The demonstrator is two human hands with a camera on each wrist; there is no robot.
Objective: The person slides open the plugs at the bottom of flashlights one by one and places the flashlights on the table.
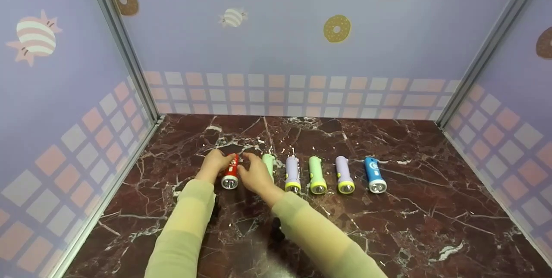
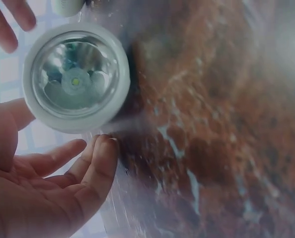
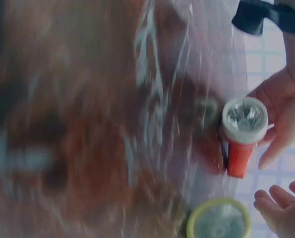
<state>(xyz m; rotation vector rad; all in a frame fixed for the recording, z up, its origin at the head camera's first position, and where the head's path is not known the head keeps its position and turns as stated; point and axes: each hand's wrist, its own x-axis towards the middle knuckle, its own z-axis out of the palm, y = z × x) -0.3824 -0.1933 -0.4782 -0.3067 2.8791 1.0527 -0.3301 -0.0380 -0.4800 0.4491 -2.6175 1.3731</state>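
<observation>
A red flashlight (image 1: 233,172) with a silver-white head lies on the dark marble tabletop, lens facing me. My left hand (image 1: 214,163) is at its left side, the thumb reaching over the rear end. In the left wrist view the fingers of the left hand (image 2: 63,183) are relaxed beside the white lens ring (image 2: 78,124), not wrapped round it. My right hand (image 1: 257,176) is just right of the red flashlight, fingers loosely bent and holding nothing. It partly covers a green flashlight (image 1: 268,163). A yellow-rimmed lens (image 3: 218,201) shows near the right hand (image 3: 291,215).
Farther right in the row lie a purple flashlight (image 1: 292,170), a green one (image 1: 316,170), another purple one (image 1: 343,168) and a blue one (image 1: 373,172). Patterned panels stand at the back (image 1: 276,54), left (image 1: 56,110) and right (image 1: 509,110).
</observation>
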